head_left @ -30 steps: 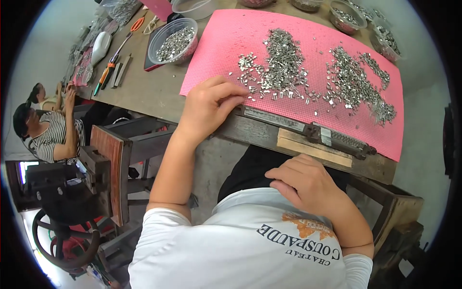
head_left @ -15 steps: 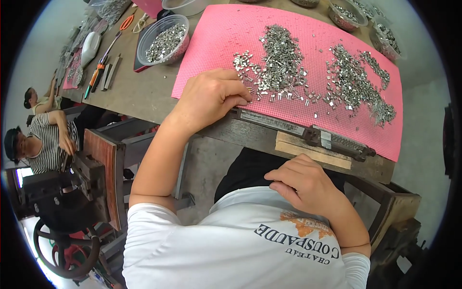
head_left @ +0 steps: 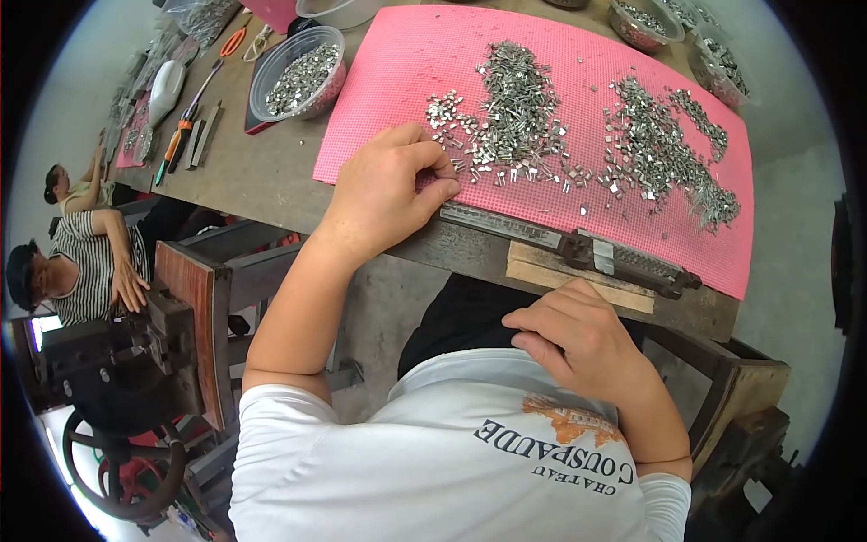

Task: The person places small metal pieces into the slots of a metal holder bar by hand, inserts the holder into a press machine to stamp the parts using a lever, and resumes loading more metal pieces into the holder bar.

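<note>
At the left end of a long dark metal bar fixture (head_left: pixel 506 224), my left hand (head_left: pixel 390 191) is pinched with index finger and thumb curled together. Whatever the fingertips hold is hidden or too small to name. Just beyond those fingers lie small loose silvery metal pieces (head_left: pixel 446 112), beside a larger heap of metal parts (head_left: pixel 519 99) on a pink textured mat (head_left: pixel 397 68). My right hand (head_left: pixel 582 339) hovers over my lap near the table's front edge, its fingers curled in and the palm hidden. Nothing shows between its fingers.
A clear tub of metal pieces (head_left: pixel 298 77) stands left of the mat; more tubs (head_left: pixel 646 25) line the back right. A second heap (head_left: pixel 655 135) lies on the mat's right. Wood strip (head_left: pixel 578 275) sits before the fixture. A co-worker (head_left: pixel 95 244) is at a machine (head_left: pixel 126 352).
My left hand's index finger and thumb are bent more, showing a small gap behind the fingertips. My right hand stays almost in place. The co-worker's hand has lowered and spread on the machine.
</note>
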Motion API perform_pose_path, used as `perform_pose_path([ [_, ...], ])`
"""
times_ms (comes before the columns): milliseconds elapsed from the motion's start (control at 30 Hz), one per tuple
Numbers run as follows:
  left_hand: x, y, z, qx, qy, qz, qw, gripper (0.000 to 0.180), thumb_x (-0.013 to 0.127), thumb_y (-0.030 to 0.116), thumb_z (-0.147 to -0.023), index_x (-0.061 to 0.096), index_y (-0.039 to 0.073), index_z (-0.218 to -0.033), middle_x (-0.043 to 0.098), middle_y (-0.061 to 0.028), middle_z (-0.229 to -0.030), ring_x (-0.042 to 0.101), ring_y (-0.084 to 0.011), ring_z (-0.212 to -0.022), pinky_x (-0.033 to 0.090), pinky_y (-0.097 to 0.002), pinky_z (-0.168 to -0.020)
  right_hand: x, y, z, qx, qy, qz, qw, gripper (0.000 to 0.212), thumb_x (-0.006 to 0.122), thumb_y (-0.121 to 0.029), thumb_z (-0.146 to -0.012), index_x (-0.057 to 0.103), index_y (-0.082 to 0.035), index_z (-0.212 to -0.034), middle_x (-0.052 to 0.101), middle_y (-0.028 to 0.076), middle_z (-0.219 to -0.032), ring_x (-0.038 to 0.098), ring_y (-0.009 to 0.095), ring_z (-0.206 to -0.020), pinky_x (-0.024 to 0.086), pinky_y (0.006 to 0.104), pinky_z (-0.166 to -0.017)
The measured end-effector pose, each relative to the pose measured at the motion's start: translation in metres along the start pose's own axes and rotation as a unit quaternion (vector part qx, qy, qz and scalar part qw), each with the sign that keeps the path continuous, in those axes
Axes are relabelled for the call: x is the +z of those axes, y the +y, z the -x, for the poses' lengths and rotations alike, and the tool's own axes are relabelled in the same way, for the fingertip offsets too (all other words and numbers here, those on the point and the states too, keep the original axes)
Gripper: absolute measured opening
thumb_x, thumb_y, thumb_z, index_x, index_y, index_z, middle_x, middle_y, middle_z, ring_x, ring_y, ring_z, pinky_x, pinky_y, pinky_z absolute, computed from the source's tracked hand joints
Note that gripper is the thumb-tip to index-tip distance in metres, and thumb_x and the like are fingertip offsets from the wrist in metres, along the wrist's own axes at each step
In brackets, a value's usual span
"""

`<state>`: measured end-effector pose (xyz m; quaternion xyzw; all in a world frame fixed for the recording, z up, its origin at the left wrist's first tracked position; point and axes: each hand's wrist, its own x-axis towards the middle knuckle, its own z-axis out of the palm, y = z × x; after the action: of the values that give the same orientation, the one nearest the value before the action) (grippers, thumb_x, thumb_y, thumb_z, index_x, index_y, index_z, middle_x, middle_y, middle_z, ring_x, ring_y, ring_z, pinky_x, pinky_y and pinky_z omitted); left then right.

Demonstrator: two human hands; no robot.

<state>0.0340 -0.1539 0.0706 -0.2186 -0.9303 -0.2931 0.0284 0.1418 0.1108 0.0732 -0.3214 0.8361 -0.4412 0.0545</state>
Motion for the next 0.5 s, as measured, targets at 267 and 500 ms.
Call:
perform_pose_path([
  [267, 0.003, 0.012, 0.004, 0.027, 0.056, -0.093, 0.994, 0.008, 0.078, 0.017, -0.08, 0.075, 0.011, -0.084, 0.064, -0.0056, -0.081, 0.066, -0.0305, -0.085, 0.052, -0.0439, -0.076, -0.012, -0.003, -0.005, -0.005, 0.012, 0.026, 1.0, 0.023, 0.08, -0.004, -0.079, 0.074, -0.004, -0.101, 0.069, 0.006, -0.081, 0.063, 0.024, -0.073, 0.046, 0.0356, -0.074],
  [500, -0.001, 0.006, 0.002, 0.068, -0.005, -0.052, 0.996, 0.009, 0.072, 0.007, -0.085, 0.065, 0.005, -0.091, 0.065, -0.0106, -0.085, 0.065, -0.0328, -0.084, 0.051, -0.0446, -0.073, -0.02, -0.008, -0.013, -0.007, -0.002, 0.06, 0.998, 0.022, 0.08, -0.007, -0.082, 0.072, -0.005, -0.102, 0.066, 0.007, -0.081, 0.065, 0.025, -0.075, 0.046, 0.0364, -0.075],
])
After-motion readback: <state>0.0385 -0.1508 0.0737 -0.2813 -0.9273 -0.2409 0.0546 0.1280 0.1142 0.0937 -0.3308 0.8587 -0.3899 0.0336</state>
